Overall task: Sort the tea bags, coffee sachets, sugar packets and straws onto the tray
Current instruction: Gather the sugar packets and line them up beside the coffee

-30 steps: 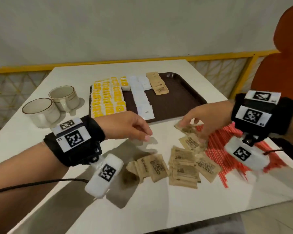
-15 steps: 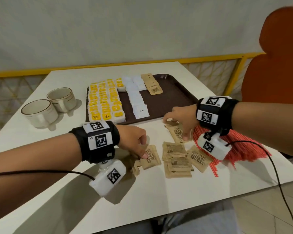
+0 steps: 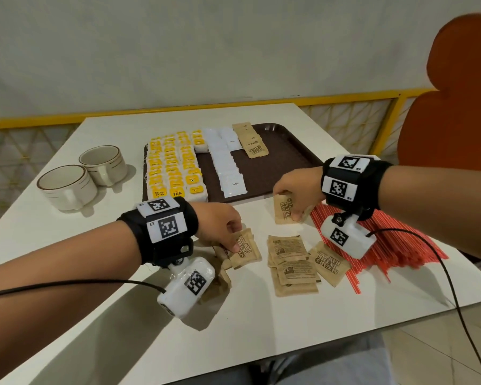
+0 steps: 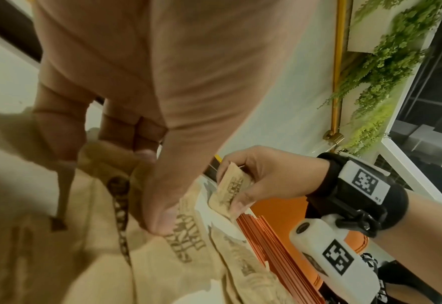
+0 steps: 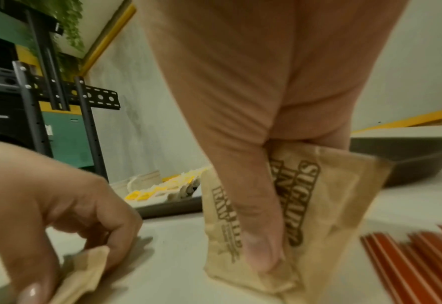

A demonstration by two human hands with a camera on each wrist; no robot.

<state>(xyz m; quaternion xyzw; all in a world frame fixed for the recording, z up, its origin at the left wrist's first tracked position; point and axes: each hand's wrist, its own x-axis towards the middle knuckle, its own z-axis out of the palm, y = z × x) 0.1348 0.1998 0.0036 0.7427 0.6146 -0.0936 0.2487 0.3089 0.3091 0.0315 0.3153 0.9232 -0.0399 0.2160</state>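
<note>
A dark brown tray (image 3: 283,159) at the table's far middle carries rows of yellow tea bags (image 3: 175,168), white coffee sachets (image 3: 228,168) and a few brown sugar packets (image 3: 252,143). More brown sugar packets (image 3: 292,262) lie loose on the table in front of it. My left hand (image 3: 228,234) pinches one of the left-hand packets (image 3: 245,248) against the table. My right hand (image 3: 295,195) holds brown sugar packets (image 3: 285,211) upright just off the tray's near edge; the right wrist view shows the thumb (image 5: 256,232) pressed between them. Red straws (image 3: 400,245) lie in a pile under my right wrist.
Two cream cups (image 3: 81,176) stand on the table left of the tray. An orange chair back (image 3: 456,101) rises at the right, behind a yellow rail (image 3: 178,109). Cables trail from both wrist cameras toward the near table edge.
My right hand has drawn back from the loose pile and lifted sugar packets upright. My left hand has dropped onto the left-hand packets and pinched one.
</note>
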